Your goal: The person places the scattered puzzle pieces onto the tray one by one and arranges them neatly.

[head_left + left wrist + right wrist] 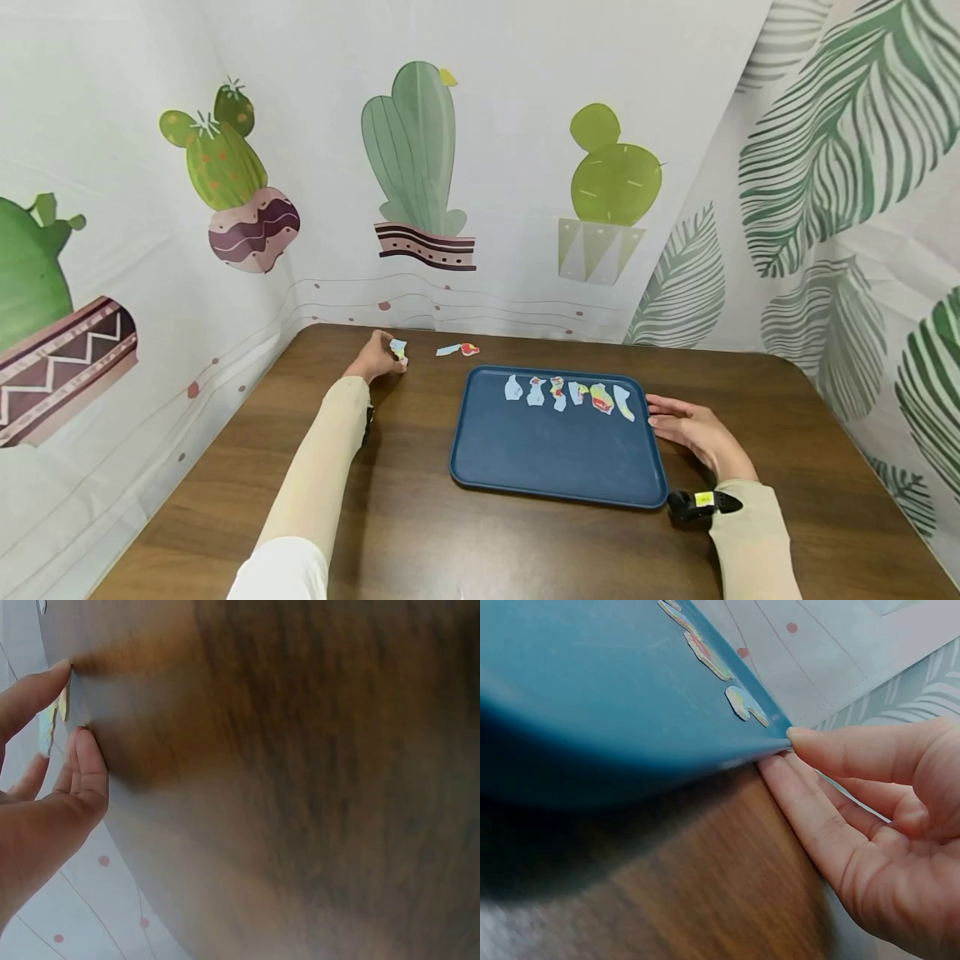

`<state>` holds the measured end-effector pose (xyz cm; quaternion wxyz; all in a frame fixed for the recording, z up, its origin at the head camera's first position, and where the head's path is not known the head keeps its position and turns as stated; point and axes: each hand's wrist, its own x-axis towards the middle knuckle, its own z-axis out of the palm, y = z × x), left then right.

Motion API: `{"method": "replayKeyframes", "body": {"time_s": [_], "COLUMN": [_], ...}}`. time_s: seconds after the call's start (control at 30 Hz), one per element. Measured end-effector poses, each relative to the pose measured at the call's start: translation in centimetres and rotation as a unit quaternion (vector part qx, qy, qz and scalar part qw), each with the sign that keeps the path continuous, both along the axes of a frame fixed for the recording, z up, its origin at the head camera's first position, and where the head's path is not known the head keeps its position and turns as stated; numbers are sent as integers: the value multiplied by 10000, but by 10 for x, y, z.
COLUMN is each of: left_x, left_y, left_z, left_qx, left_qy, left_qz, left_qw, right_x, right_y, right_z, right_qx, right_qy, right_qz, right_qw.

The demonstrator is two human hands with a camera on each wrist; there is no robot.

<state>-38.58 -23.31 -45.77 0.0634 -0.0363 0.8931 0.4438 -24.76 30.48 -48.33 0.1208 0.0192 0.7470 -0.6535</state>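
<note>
Printed piece (398,348), small, flat and irregular in outline, is at the far edge of the wooden worktop (405,517), near its far left corner, pinched between the thumb and fingers of the left hand (375,358). Its face shows pale blue with yellow; whether it touches the wood cannot be told. Near it to the right, along the same edge, lie a pale-blue strip (448,350) and a red-and-yellow piece (469,349), close together. Farther right sits a blue tray (555,454), well in from the worktop's right edge. Six pieces (602,398) form a row along the tray's far edge, reaching its far right corner. Near that corner the right hand (697,429) pinches the tray's right rim, thumb above and fingers below. A black wrist device (693,504) sits by the right sleeve (753,533). Beyond the worktop hangs a white backdrop (517,83) printed with cacti and leaves.
</note>
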Motion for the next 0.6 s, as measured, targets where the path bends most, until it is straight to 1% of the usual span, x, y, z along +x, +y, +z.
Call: {"method": "replayKeyframes", "body": {"time_s": [0.13,0.23,0.3,0.4,0.5,0.6], "left_x": [1,2,4,7,7,7], "left_y": [-1,-3,-2,1,4,8], "left_z": [-2,-4,-4,-3,-3,-4], "left_qx": [-84,8,297,751,1241,1621], "left_qy": [329,500,532,459,372,304], "left_qz": [177,325,387,458,488,500], "left_qw": [9993,9982,9974,9951,9904,9850], "right_x": [0,1,1,1,2,2], "right_y": [0,-1,-1,-1,-1,-1], "right_z": [1,2,3,3,3,3], "right_qx": [-30,-9,11,49,77,93], "right_qy": [58,57,26,-34,-66,-90], "right_qz": [46,46,19,-31,-51,-73], "right_qw": [10000,10000,10000,10000,9999,9999]}}
